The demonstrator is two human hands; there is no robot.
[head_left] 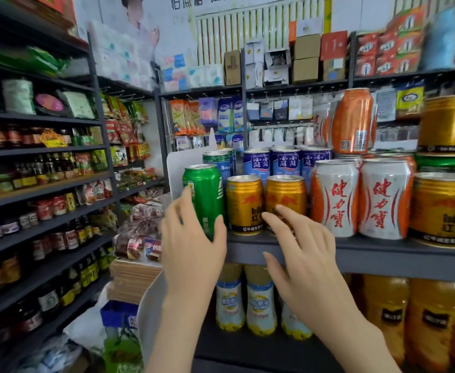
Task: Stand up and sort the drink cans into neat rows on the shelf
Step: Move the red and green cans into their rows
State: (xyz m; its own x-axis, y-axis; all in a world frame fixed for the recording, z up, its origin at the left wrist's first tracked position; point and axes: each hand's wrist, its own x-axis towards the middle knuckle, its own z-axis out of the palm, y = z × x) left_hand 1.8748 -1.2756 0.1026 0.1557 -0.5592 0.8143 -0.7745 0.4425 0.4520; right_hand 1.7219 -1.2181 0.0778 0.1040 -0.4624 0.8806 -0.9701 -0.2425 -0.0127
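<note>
While our left hand (194, 246) grips the green can (205, 189) at the left end of the shelf (382, 254) and our right hand (310, 259) hovers open-fingered, we judge the can stiff, slick, probably heavy — best held mid-body.

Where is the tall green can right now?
In the head view, the green can stands upright at the left end of the front row on the shelf, just left of a gold can, with the left hand gripping its lower part.
</note>
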